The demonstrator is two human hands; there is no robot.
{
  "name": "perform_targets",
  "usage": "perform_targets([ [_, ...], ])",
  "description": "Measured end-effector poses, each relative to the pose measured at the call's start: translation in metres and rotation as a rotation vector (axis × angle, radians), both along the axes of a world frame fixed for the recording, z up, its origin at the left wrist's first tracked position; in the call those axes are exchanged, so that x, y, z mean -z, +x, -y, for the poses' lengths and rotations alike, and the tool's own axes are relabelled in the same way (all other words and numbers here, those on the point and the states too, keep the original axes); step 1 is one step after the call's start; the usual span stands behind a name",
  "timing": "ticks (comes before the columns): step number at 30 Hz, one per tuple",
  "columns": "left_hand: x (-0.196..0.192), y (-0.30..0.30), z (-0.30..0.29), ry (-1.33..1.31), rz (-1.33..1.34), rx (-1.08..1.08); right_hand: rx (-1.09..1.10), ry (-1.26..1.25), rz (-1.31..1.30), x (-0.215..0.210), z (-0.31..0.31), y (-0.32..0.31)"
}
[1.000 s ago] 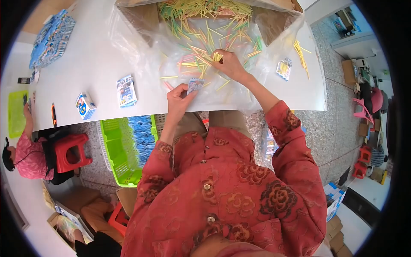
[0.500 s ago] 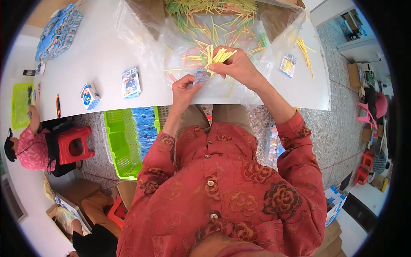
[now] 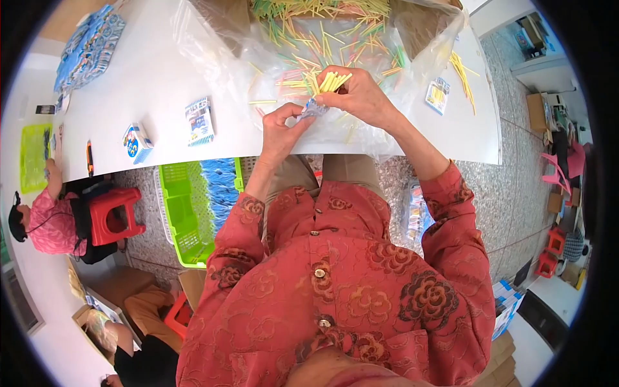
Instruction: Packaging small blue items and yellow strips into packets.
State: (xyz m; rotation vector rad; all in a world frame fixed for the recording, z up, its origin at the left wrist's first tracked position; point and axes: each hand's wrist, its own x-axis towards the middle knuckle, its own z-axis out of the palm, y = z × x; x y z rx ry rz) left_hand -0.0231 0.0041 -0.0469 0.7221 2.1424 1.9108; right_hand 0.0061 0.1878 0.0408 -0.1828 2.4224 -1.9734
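My right hand (image 3: 365,98) grips a bundle of thin pale-yellow sticks (image 3: 335,81), fanned out between thumb and fingers. Pinched in my left hand (image 3: 281,133) is a small blue-and-clear plastic packet (image 3: 313,111). Its upper end meets the lower ends of the sticks; whether any are inside it I cannot tell. Under and beyond both hands, loose yellow, green and pink sticks (image 3: 325,48) lie scattered on a clear plastic sheet (image 3: 219,71).
An open box (image 3: 422,29) of sticks stands at the far side of the white table (image 3: 167,71). Printed packets (image 3: 199,121) lie left and right, with bundled blue packets (image 3: 90,48) far left. A green basket (image 3: 184,219) stands below the edge. Co-workers (image 3: 55,222) sit at left.
My right hand has brought the sticks slightly down and left to the packet. The packet in my left hand has shifted up and right, and now touches the bundle.
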Motion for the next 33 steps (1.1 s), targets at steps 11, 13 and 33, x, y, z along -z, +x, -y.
perform_targets([
  [11,-0.01,-0.007,-0.008,0.118,0.114,0.016,0.027,0.069,0.001,-0.011,-0.001,-0.005],
  [13,-0.01,-0.009,-0.009,0.119,0.133,0.015,0.055,0.086,-0.045,-0.009,-0.002,-0.008],
  [33,-0.017,-0.008,-0.01,0.17,0.152,0.034,0.018,-0.009,-0.053,-0.031,-0.002,-0.007],
])
